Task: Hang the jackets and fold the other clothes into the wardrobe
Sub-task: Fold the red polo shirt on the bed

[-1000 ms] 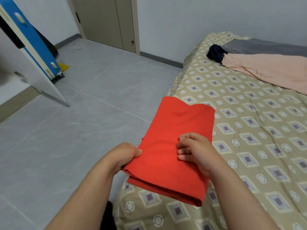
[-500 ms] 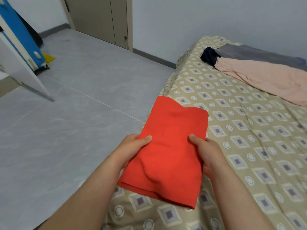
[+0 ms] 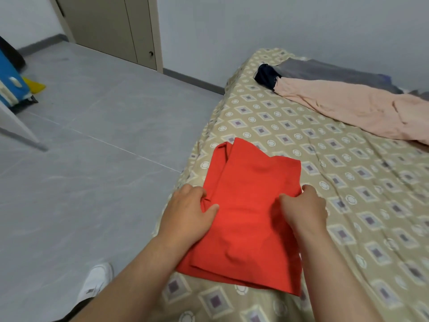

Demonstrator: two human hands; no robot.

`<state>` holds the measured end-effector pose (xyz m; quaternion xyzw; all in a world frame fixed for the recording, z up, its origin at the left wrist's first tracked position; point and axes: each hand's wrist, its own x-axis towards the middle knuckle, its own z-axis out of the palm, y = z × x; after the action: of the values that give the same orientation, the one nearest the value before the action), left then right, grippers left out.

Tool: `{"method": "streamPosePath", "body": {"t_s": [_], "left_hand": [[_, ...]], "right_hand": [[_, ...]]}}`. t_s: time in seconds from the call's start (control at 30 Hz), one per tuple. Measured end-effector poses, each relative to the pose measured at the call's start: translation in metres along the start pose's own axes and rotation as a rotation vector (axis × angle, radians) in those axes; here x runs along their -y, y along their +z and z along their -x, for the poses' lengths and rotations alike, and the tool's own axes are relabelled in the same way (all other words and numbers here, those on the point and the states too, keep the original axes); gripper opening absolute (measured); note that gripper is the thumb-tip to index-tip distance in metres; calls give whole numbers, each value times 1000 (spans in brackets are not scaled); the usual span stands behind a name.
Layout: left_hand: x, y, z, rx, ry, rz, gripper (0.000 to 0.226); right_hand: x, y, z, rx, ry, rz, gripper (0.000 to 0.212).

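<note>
Folded red garment [image 3: 250,219] lies on the patterned bedsheet [image 3: 352,182] near the bed's edge, between both hands. Left hand [image 3: 188,211] pinches its left edge, thumb on top. Right hand [image 3: 304,211] grips the right edge, fingers curled into cloth. Far beyond the right hand: pink garment [image 3: 348,110], navy garment [image 3: 264,75], grey garment [image 3: 325,70]. Below-left of the left hand: white shoe [image 3: 97,282] on grey floor [image 3: 92,182].

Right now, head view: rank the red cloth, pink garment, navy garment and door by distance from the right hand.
1. red cloth: gripped by the right hand, at the near edge of the bed.
2. pink garment: farther up the bed, to the right.
3. navy garment: at the bed's far corner.
4. door: beyond the bed, far left.
</note>
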<state>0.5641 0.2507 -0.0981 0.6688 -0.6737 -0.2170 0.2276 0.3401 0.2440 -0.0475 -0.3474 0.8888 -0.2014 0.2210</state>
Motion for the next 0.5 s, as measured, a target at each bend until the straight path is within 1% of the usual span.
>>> {"method": "streamPosePath", "body": {"t_s": [0.07, 0.13, 0.2, 0.27, 0.33, 0.4, 0.47, 0.5], "left_hand": [[-5, 2, 4, 43, 39, 4, 41], [-6, 1, 2, 59, 21, 9, 40], [-7, -1, -7, 65, -32, 38, 39], [-13, -3, -26, 51, -46, 88, 40], [-27, -6, -54, 48, -19, 162, 36], [-45, -3, -90, 80, -19, 247, 27], [-59, 2, -124, 128, -72, 326, 26], [-65, 4, -137, 154, -117, 374, 32]], "right_hand": [[8, 4, 8, -64, -163, 12, 51], [15, 13, 19, -23, -301, 7, 43], [19, 21, 25, 59, -368, 2, 32], [22, 23, 24, 78, -364, -21, 27], [22, 22, 19, 62, -347, -43, 29], [19, 22, 13, 99, -335, -36, 33], [17, 24, 13, 151, -327, -5, 35], [17, 26, 11, 161, -323, 1, 35]]}}
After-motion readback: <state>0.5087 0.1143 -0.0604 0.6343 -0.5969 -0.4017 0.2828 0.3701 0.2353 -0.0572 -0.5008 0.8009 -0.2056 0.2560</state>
